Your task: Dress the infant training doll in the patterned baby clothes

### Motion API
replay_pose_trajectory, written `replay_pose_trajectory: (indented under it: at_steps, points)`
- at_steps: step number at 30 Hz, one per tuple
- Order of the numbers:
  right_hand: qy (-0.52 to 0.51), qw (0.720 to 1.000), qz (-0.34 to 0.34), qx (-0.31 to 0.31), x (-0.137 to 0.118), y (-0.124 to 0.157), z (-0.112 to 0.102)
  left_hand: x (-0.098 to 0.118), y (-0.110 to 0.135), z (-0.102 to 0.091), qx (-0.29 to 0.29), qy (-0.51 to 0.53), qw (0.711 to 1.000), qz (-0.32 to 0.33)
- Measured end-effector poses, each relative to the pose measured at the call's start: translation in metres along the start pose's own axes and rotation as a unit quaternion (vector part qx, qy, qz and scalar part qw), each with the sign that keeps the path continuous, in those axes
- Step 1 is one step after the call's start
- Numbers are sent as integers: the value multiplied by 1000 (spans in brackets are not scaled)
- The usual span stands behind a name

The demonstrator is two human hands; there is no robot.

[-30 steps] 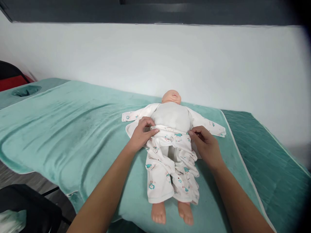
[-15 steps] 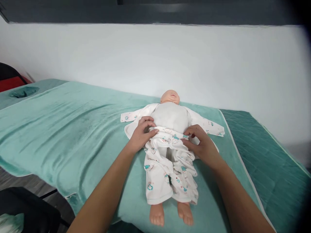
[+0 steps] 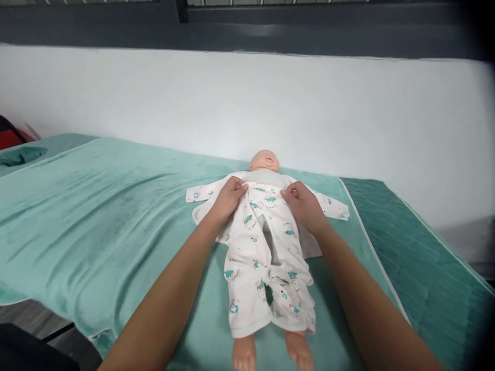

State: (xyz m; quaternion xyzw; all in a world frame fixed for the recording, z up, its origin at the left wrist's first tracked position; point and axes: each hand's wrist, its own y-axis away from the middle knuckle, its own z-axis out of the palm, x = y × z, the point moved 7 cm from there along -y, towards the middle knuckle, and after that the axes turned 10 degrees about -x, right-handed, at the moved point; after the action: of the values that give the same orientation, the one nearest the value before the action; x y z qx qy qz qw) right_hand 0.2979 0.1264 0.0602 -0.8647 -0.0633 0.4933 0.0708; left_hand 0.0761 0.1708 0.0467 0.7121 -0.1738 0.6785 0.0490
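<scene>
A baby doll (image 3: 264,160) lies on its back, head toward the wall and bare feet toward me. White baby pants (image 3: 251,263) with a teal and red print cover its legs, split open at the crotch. My left hand (image 3: 230,197) pinches the waistband at its left corner, and my right hand (image 3: 303,205) pinches it at the right corner. The waistband is stretched between them across the doll's torso. A matching white baby shirt (image 3: 332,204) lies open under the doll, its sleeves spread to both sides. The doll's grey-white chest (image 3: 266,178) shows above the waistband.
A light teal blanket (image 3: 96,216) covers the bed, wrinkled at left. Darker quilted green cover (image 3: 417,247) shows at right. A white wall (image 3: 216,103) rises behind, below a dark ledge (image 3: 247,33). Something black (image 3: 31,350) stands at the lower left by the bed.
Both hands have drawn the waistband up the doll's torso toward its chest. The pants, bunched before, are now smoother and longer. The view has tilted slightly upward.
</scene>
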Motion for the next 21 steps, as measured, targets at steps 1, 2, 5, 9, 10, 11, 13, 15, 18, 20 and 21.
replay_pose_trajectory:
  at_steps: [1, 2, 5, 9, 10, 11, 13, 15, 18, 20, 21]
  points:
    - [-65, 998, 9, -13, 4, -6, 3, -6, -4, 1, -20, 56, 998, -23]
    - [-132, 991, 17, -26, 8, -10, 6, -11, -5, 2, -40, 110, 992, -42]
    - [-282, 957, 43, -56, 19, -10, 14, -18, -2, 3, -67, 212, 973, -65]
    - [-371, 922, 83, -66, 33, 0, 14, -20, 6, -3, -38, 264, 962, -56]
    - [-388, 915, 90, -64, 36, 3, 13, -20, 8, -4, -35, 273, 960, -53]
    - [-404, 908, 96, -59, 40, 4, 11, -20, 9, -4, -35, 283, 957, -50]
    - [-433, 894, 101, -46, 45, 6, 7, -19, 10, -5, -40, 310, 949, -43]
    - [-452, 885, 105, -38, 49, 8, 5, -20, 11, -7, -36, 341, 938, -48]
    - [-450, 886, 97, -56, 51, 10, 3, -24, 14, -11, -25, 361, 929, -77]
    - [-428, 895, 83, -91, 49, 14, 3, -24, 17, -12, -36, 343, 934, -90]
    - [-413, 901, 76, -111, 48, 17, 3, -24, 18, -12, -46, 323, 941, -93]
